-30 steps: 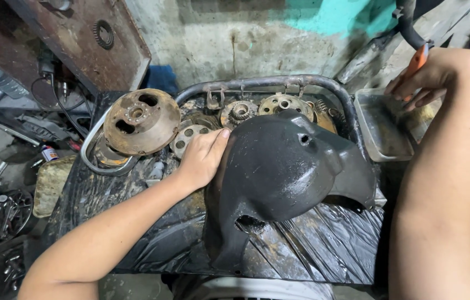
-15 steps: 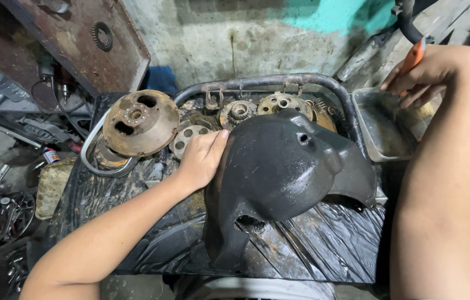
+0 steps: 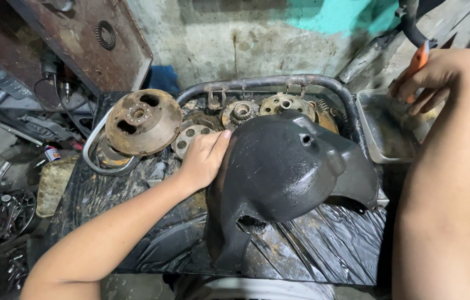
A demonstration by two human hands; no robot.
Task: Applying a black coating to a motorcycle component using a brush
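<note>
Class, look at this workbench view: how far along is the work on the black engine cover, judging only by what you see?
Done: the black cover is off and lies on the plastic-covered bench; rusty parts lie behind it. In hand: the left hand steadies the cover while the right hand holds an orange-handled tool over the metal tray. Left: the cover shows grime; the tool has not touched it yet.

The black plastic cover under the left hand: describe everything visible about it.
The black plastic cover is a large, domed, moulded shell with a dull, grimy sheen. It has a small round hole near its top, a curved cut-out on its right side and a narrow leg running down to its lower left. It lies dome-up on crinkled black plastic sheeting, in front of rusty round metal parts. The left hand rests against its upper left edge; the right hand is away from it, over a metal tray.
</note>
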